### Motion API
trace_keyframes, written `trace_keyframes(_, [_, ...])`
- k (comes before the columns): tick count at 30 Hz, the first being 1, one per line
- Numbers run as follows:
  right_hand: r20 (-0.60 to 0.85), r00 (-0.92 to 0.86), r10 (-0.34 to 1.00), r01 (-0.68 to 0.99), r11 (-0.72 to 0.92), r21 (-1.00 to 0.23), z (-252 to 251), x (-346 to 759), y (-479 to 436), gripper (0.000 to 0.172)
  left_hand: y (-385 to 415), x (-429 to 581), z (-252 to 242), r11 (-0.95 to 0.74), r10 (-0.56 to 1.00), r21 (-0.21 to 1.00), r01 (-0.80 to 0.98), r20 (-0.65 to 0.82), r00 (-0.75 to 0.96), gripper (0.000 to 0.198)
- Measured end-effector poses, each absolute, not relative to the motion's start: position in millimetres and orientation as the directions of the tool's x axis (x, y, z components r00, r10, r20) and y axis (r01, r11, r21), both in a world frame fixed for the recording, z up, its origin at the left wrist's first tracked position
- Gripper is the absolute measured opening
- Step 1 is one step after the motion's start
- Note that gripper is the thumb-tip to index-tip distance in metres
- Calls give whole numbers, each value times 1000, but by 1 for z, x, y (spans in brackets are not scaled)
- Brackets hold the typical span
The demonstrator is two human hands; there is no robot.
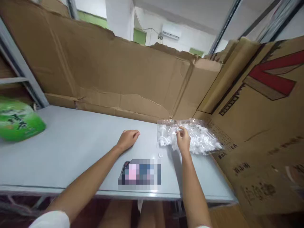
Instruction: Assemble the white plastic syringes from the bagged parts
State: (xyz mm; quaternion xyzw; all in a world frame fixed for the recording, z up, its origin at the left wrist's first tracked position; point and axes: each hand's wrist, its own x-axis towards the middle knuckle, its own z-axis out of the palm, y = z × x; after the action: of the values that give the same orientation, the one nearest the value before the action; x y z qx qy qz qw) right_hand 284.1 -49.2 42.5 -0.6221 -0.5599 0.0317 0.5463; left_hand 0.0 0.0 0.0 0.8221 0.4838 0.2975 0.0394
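My left hand point(128, 139) rests on the grey tabletop point(78, 152) with its fingers curled into a loose fist. Whatever those fingers may hold is hidden. Further right, my right hand point(183, 140) is over a clear plastic bag point(201, 137) full of small white plastic parts. Thumb and forefinger are bent towards each other at the bag's left part; what lies between them is too small to make out. A small round white piece point(161, 155) lies on the table between my hands. Nearer to me is a phone-like object point(123, 177), mostly blurred out.
A brown cardboard sheet point(133, 76) walls off the back of the table. On the right stands a printed cardboard panel point(261, 126), close to the bag. A green package point(21, 120) sits at the far left, by a metal post point(26, 66).
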Motion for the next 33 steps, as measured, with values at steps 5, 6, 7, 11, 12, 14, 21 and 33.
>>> trace_keyframes(5, [560, 361, 746, 708, 171, -685, 45, 284, -50, 33, -3, -1, 4, -528, 826, 366, 766, 433, 361, 31])
trace_keyframes(6, [559, 359, 747, 731, 147, -666, 45, 283, -51, 33, -3, -1, 5, -528, 826, 370, 764, 431, 363, 30])
trace_keyframes(7, [557, 358, 749, 752, 123, -648, 47, 283, -52, 32, -4, -1, 6, -529, 827, 374, 762, 428, 364, 30])
trace_keyframes(11, [527, 370, 765, 770, 65, -634, 51, 281, -57, 30, -6, 0, 9, -531, 830, 382, 756, 415, 373, 30])
trace_keyframes(12, [518, 374, 769, 767, 57, -639, 52, 281, -58, 30, -7, 0, 9, -530, 831, 383, 757, 410, 375, 30])
trace_keyframes(14, [508, 376, 775, 766, 49, -641, 53, 280, -58, 30, -7, 0, 9, -530, 833, 383, 756, 403, 380, 30])
trace_keyframes(21, [483, 378, 790, 768, 24, -640, 53, 277, -59, 30, -9, 0, 11, -536, 831, 381, 753, 395, 391, 31])
trace_keyframes(33, [472, 349, 809, 784, 24, -621, 55, 274, -61, 31, -8, 0, 8, -543, 825, 364, 757, 398, 401, 30])
